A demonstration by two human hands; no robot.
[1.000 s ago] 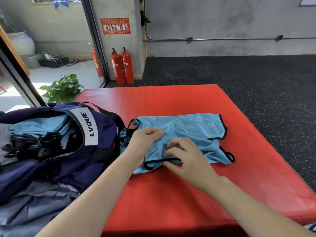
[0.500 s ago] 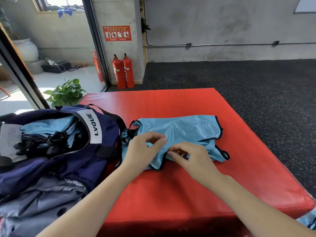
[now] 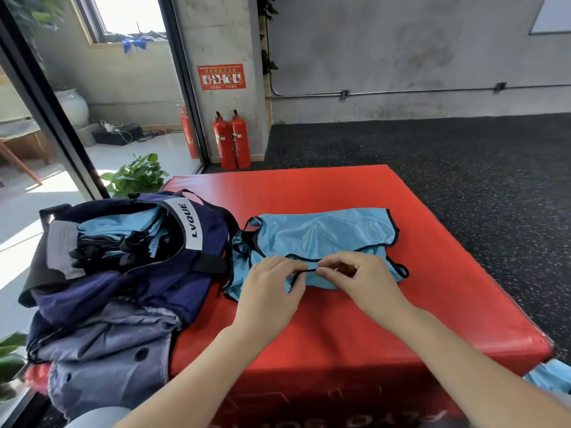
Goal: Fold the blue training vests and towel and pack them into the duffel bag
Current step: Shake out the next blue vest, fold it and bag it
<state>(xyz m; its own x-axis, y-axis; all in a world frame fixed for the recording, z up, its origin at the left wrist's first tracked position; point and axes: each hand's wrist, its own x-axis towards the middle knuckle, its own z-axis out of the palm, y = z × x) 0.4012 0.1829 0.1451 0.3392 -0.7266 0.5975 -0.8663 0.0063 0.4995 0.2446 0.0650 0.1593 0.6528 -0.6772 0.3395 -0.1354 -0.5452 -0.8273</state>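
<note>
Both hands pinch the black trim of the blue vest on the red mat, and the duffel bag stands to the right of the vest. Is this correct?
Not quite. The head view shows the duffel bag to the left of the blue vest, not the right. The rest holds: left hand and right hand pinch its black trim on the red mat.

vest (image 3: 321, 233): light blue, black trim | duffel bag (image 3: 160, 282): navy, white label | mat (image 3: 355, 316): red

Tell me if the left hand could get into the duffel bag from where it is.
Probably yes. The bag lies open right beside the left hand, nothing between them, though that hand is pinching the vest trim.
</note>
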